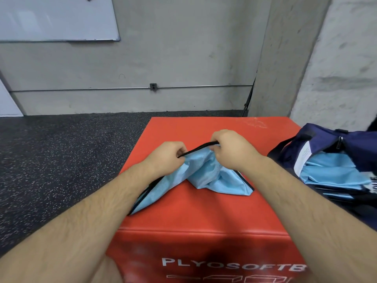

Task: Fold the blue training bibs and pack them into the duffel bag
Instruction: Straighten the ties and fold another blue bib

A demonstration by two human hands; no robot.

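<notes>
Pinching bib hem, fingers either end

Two hands show, the left hand and the right hand, and there is one loose blue bib. One red box, one dark duffel bag, one whiteboard, one wall socket and one metal pipe make up the rest. The folded bibs inside the bag look like three or four layers, though they overlap too much for a sure count
</notes>
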